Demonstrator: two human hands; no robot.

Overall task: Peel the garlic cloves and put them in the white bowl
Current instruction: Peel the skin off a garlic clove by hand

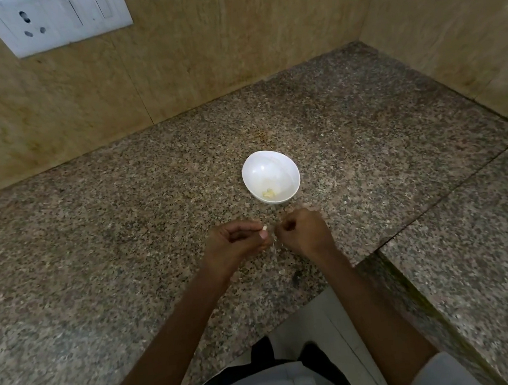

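Pinching a garlic clove (263, 229) in its grip, the left hand (236, 241) sits just beside the right hand (302, 234), whose curled grip cannot be read. Beyond them on the counter (121, 207), the white bowl (260, 166) holds a few peeled cloves (269, 193).

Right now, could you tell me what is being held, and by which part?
The left hand pinches a garlic clove by one end, between thumb and fingertip. The right hand is curled beside it; whether it holds anything cannot be told.
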